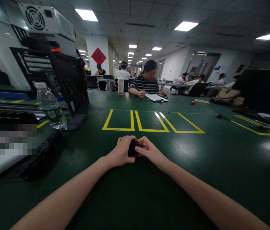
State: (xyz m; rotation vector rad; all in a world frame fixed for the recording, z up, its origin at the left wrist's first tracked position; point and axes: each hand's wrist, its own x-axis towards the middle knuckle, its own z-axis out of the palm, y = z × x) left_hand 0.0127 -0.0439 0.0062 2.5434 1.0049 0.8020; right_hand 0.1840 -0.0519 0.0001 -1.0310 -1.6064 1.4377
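Note:
Between my two hands is a small black object [132, 148] with a blocky shape; its kind cannot be made out. My left hand [122, 150] wraps round it from the left, thumb below and fingers over the top. From the right, my right hand [149, 151] presses its thumb and fingertips against the object's side. Both hands are just above or on the green tabletop [135, 191], near the middle, on my side of the yellow tape outlines [153, 130]. The fingers cover much of the object.
At left stand a water bottle [50, 107], an open black computer case [68, 80] and a metal power supply [51, 24]. Across the table a person [146, 81] writes on a clipboard [156, 97] beside a tall cup [121, 86]. Cables [223, 117] lie at right.

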